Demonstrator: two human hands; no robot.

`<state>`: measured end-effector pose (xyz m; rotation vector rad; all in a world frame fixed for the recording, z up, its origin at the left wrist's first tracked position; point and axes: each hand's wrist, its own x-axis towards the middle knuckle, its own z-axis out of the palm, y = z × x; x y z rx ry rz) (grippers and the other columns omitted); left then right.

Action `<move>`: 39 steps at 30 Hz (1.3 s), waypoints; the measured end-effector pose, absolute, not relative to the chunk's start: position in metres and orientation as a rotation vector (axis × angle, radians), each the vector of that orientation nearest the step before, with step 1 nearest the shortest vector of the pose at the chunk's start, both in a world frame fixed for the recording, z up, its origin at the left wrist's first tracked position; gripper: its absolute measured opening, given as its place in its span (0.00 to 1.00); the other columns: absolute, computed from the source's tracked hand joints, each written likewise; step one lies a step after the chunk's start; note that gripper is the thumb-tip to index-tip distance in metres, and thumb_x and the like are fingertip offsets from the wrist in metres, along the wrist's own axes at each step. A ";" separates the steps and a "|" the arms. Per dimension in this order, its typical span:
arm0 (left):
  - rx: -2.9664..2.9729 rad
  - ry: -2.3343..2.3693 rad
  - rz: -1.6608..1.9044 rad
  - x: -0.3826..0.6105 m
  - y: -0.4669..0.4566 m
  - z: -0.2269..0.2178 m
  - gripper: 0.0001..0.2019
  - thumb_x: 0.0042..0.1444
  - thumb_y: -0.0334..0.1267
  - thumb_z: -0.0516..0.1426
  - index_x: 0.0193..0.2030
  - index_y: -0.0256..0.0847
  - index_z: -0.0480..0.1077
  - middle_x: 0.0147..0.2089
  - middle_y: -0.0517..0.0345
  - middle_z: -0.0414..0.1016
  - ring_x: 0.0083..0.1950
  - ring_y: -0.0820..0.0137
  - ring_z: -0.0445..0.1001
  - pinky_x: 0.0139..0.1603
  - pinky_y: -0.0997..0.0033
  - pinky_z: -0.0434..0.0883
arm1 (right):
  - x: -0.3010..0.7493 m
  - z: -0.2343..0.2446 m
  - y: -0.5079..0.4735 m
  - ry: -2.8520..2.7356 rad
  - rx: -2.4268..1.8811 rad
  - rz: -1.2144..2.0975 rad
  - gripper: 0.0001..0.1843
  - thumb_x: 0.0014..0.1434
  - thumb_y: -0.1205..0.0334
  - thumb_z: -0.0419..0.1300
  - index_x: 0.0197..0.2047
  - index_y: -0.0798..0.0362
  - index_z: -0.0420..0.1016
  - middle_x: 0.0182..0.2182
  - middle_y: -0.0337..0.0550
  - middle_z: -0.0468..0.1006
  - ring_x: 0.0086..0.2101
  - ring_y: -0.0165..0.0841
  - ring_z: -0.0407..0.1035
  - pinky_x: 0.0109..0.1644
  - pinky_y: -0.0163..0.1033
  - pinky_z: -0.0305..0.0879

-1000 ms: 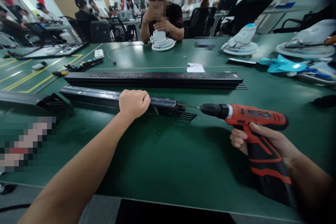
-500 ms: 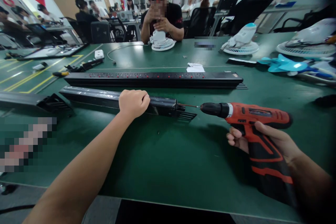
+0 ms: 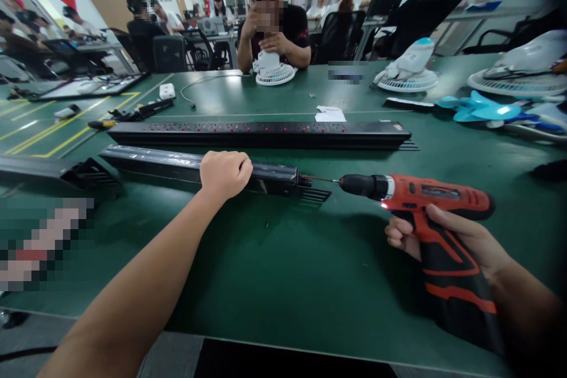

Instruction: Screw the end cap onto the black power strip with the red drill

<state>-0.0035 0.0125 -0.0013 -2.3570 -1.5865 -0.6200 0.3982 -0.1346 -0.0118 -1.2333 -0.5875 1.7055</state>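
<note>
My left hand (image 3: 225, 172) is closed over a long black power strip housing (image 3: 159, 164) that lies across the green table (image 3: 283, 271). My right hand (image 3: 452, 235) grips the handle of a red and black cordless drill (image 3: 425, 198). The drill's thin bit (image 3: 319, 179) points left and meets the right end of that housing, next to its black bracket (image 3: 312, 194). A small light glows under the drill's chuck.
A second, longer black power strip (image 3: 261, 133) with red switches lies just behind. White desk fans (image 3: 410, 71) and blue fan blades (image 3: 481, 111) sit at the right. A person sits across the table holding a fan (image 3: 271, 69). A screwdriver (image 3: 103, 124) and cables lie at the left.
The drill's light under the chuck has come on. The drill and my right hand shifted very slightly; my left hand stayed on the housing.
</note>
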 end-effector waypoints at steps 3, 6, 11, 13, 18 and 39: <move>-2.362 -1.583 -0.611 -0.004 0.013 -0.001 0.21 0.66 0.42 0.47 0.27 0.44 0.76 0.28 0.55 0.80 0.29 0.63 0.70 0.38 0.59 0.60 | 0.407 -0.021 -0.135 -0.565 -1.222 1.714 0.23 0.43 0.47 0.81 0.39 0.49 0.86 0.30 0.45 0.79 0.32 0.41 0.74 0.39 0.45 0.82; -2.362 -1.570 -0.606 -0.004 0.012 0.000 0.21 0.66 0.42 0.47 0.27 0.44 0.75 0.28 0.55 0.79 0.29 0.63 0.70 0.37 0.59 0.59 | 0.417 -0.030 -0.136 -0.596 -1.208 1.790 0.21 0.48 0.44 0.78 0.39 0.49 0.84 0.23 0.43 0.73 0.24 0.37 0.67 0.26 0.40 0.74; -2.356 -1.544 -0.637 -0.005 0.011 -0.002 0.20 0.67 0.41 0.47 0.26 0.44 0.73 0.27 0.55 0.79 0.29 0.63 0.71 0.37 0.60 0.58 | 0.417 -0.027 -0.138 -0.661 -1.199 1.816 0.20 0.49 0.44 0.76 0.38 0.50 0.85 0.17 0.40 0.67 0.21 0.35 0.59 0.22 0.40 0.67; -2.356 -1.550 -0.640 -0.005 0.010 -0.002 0.20 0.67 0.41 0.47 0.27 0.44 0.74 0.28 0.54 0.79 0.30 0.63 0.71 0.38 0.59 0.59 | 0.414 -0.021 -0.139 -0.665 -1.222 1.816 0.21 0.47 0.44 0.77 0.37 0.50 0.86 0.16 0.41 0.67 0.20 0.34 0.58 0.21 0.39 0.66; -2.348 -1.572 -0.628 -0.005 0.009 -0.001 0.21 0.67 0.41 0.47 0.28 0.44 0.77 0.29 0.53 0.80 0.32 0.61 0.73 0.39 0.58 0.61 | 0.411 -0.009 -0.143 -0.642 -1.249 1.789 0.22 0.43 0.45 0.79 0.35 0.51 0.85 0.15 0.39 0.64 0.20 0.32 0.56 0.21 0.37 0.65; -2.838 -1.232 -0.682 0.061 -0.007 0.030 0.12 0.71 0.43 0.58 0.48 0.44 0.83 0.48 0.50 0.82 0.51 0.59 0.78 0.53 0.60 0.74 | 0.395 -0.008 -0.130 -0.324 -1.095 1.761 0.20 0.44 0.56 0.79 0.40 0.51 0.83 0.18 0.36 0.65 0.22 0.33 0.60 0.21 0.35 0.72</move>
